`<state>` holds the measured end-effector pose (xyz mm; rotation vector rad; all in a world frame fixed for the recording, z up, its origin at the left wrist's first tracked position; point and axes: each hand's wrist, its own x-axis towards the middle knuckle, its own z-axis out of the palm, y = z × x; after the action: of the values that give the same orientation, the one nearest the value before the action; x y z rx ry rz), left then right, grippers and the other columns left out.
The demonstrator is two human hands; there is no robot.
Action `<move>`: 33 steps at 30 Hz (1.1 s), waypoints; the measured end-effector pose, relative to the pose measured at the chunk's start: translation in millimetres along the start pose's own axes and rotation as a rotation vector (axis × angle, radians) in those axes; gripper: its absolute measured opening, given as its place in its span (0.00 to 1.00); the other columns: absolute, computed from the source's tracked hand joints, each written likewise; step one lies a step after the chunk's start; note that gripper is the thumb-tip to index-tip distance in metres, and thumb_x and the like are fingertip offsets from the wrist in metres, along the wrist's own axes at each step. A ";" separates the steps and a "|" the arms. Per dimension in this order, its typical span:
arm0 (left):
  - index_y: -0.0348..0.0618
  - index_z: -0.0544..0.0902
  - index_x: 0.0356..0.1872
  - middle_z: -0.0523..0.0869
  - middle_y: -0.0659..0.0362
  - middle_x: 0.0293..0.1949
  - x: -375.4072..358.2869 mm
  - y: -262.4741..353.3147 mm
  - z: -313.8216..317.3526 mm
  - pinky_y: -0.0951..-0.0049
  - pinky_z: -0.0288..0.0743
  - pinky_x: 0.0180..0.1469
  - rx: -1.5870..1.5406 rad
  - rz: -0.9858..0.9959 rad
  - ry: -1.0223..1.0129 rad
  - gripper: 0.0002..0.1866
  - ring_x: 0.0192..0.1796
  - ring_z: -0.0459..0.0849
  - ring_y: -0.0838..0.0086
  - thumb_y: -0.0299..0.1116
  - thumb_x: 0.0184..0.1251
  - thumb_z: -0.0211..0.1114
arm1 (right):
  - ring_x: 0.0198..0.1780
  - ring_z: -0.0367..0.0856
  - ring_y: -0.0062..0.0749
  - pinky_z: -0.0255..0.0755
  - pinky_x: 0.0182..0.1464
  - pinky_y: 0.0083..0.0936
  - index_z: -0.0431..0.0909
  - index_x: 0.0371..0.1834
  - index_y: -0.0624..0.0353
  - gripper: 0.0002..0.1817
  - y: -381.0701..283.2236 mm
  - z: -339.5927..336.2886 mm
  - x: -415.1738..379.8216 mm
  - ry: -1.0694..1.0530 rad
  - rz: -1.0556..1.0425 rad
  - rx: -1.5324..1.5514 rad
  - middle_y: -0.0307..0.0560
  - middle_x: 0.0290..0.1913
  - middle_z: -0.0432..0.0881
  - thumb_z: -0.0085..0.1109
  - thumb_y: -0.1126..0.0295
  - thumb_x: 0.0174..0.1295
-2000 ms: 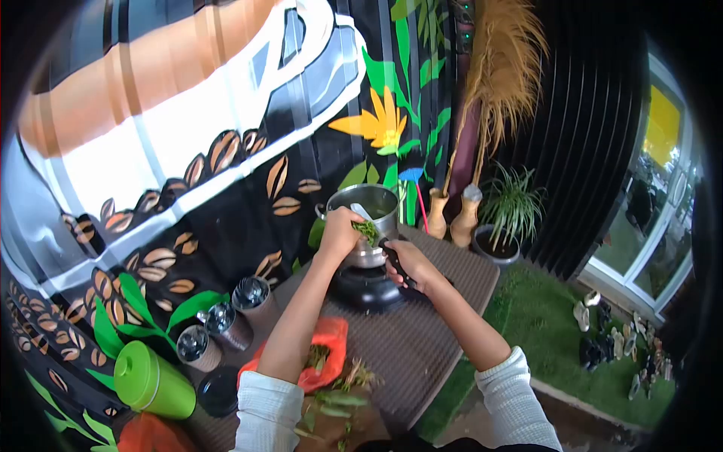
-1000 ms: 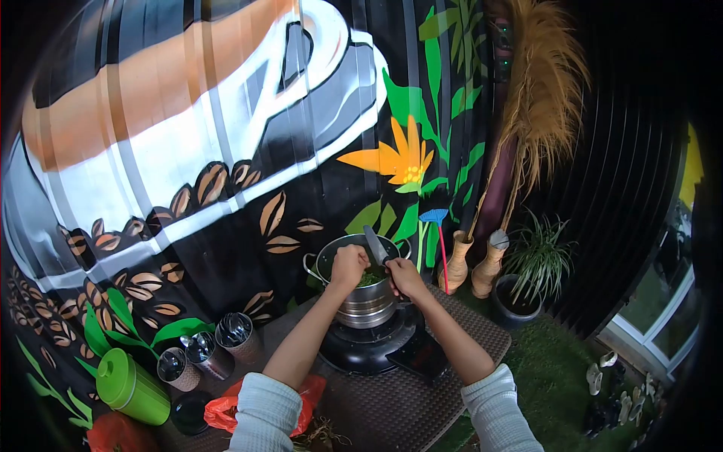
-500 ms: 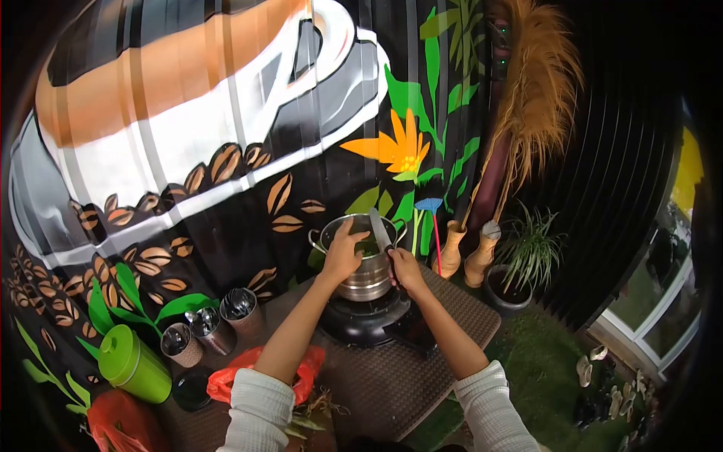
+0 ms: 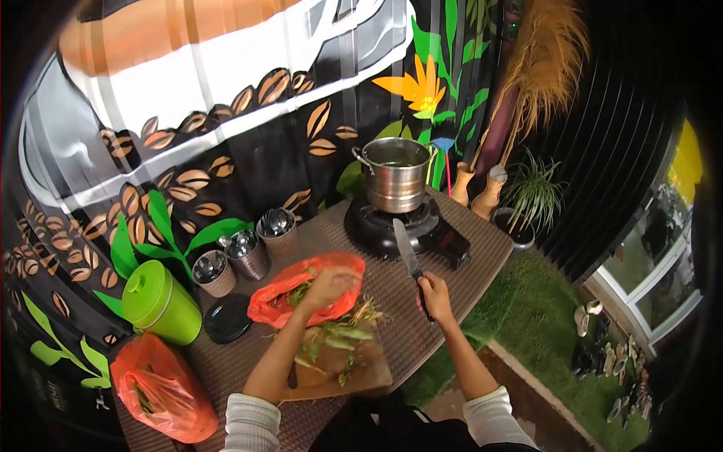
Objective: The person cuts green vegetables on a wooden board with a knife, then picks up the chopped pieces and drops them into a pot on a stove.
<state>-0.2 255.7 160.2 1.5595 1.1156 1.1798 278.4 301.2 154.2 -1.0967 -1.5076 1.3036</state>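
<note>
My right hand [image 4: 434,296] is wrapped round the black handle of a kitchen knife [image 4: 407,248], its blade pointing up and away from me. My left hand [image 4: 335,285] is over an open red plastic bag [image 4: 263,305] with green vegetables inside; motion smears its fingers. Below it lies a wooden cutting board [image 4: 369,373] with green vegetable pieces [image 4: 343,337] and stringy trimmings scattered on it. A steel pot [image 4: 395,181] with two handles stands on a black portable stove [image 4: 376,231], beyond the knife tip.
At the left are a green lidded canister [image 4: 162,301], a tied red bag [image 4: 162,392] and a black lid [image 4: 228,318]. Several cups of cutlery [image 4: 277,233] line the table's back. The table's right edge [image 4: 459,324] drops to grass.
Both hands have come back from over the pot towards me. My left hand has moved to the open red bag; the knife stays in my right hand. The view has tilted down.
</note>
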 end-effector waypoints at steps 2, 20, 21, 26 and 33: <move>0.34 0.83 0.39 0.86 0.57 0.36 -38.5 -28.2 -7.2 0.78 0.77 0.42 -0.105 -0.055 -0.169 0.10 0.36 0.83 0.77 0.20 0.60 0.54 | 0.11 0.69 0.23 0.63 0.15 0.22 0.71 0.27 0.65 0.14 10.6 23.6 -38.0 0.020 0.016 -0.058 0.43 0.13 0.72 0.44 0.67 0.66; 0.45 0.84 0.42 0.81 0.53 0.51 -145.7 -135.2 -10.5 0.59 0.66 0.59 0.752 0.131 -0.023 0.17 0.58 0.74 0.58 0.21 0.51 0.56 | 0.33 0.81 0.56 0.73 0.36 0.46 0.75 0.41 0.58 0.15 66.5 98.6 -236.5 0.125 0.124 -0.958 0.60 0.28 0.81 0.52 0.58 0.61; 0.44 0.84 0.43 0.80 0.52 0.53 -146.1 -131.7 -10.6 0.58 0.65 0.60 0.749 0.126 0.009 0.17 0.60 0.73 0.57 0.21 0.51 0.56 | 0.33 0.81 0.55 0.74 0.36 0.46 0.75 0.41 0.58 0.15 64.4 98.2 -234.3 0.117 0.124 -1.012 0.59 0.28 0.81 0.52 0.58 0.60; 0.40 0.82 0.45 0.81 0.48 0.51 -151.9 -95.6 -1.8 0.58 0.68 0.57 0.886 0.223 0.079 0.17 0.58 0.75 0.56 0.22 0.52 0.55 | 0.33 0.81 0.54 0.73 0.37 0.46 0.76 0.41 0.57 0.15 73.5 95.4 -228.1 0.101 0.077 -1.114 0.58 0.28 0.81 0.53 0.57 0.60; 0.34 0.80 0.44 0.84 0.45 0.41 -170.9 -103.5 29.7 0.64 0.74 0.50 0.331 -0.102 0.068 0.17 0.45 0.82 0.56 0.19 0.53 0.52 | 0.33 0.81 0.53 0.74 0.37 0.46 0.75 0.37 0.58 0.15 70.6 92.5 -233.3 0.007 0.035 -0.998 0.58 0.28 0.81 0.52 0.56 0.60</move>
<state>-13.1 110.8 20.1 1.6942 1.4767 1.0232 257.6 58.0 62.5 -1.7124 -2.2034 0.5002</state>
